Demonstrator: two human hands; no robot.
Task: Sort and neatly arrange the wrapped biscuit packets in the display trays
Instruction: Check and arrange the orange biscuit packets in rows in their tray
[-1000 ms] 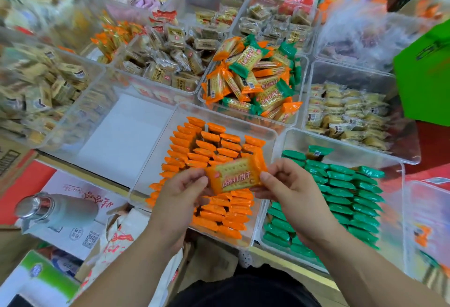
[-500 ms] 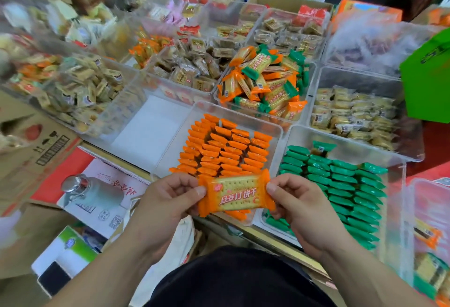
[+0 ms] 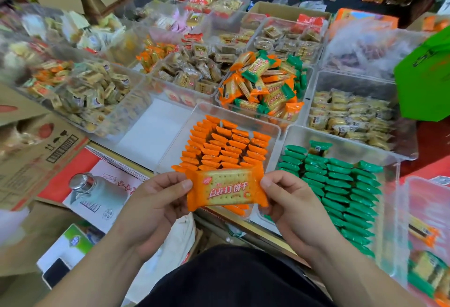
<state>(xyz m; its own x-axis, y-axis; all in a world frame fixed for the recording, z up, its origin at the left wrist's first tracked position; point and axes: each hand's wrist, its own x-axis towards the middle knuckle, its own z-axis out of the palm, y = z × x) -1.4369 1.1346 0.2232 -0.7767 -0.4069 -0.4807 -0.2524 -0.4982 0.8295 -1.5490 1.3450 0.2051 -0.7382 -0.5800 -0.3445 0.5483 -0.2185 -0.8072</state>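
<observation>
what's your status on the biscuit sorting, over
Hands: left hand and right hand each pinch one end of the orange packet. Packet face up over near edge of orange tray. Nothing in the way.

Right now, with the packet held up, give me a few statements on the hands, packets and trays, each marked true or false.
1. The left hand and the right hand each pinch one end of one orange biscuit packet. True.
2. The green packets lie left of the orange rows. False: they lie to the right.
3. A mixed heap of orange and green packets sits behind the orange rows. True.
4. The green packets are jumbled. False: they stand mostly in tidy rows.
</observation>
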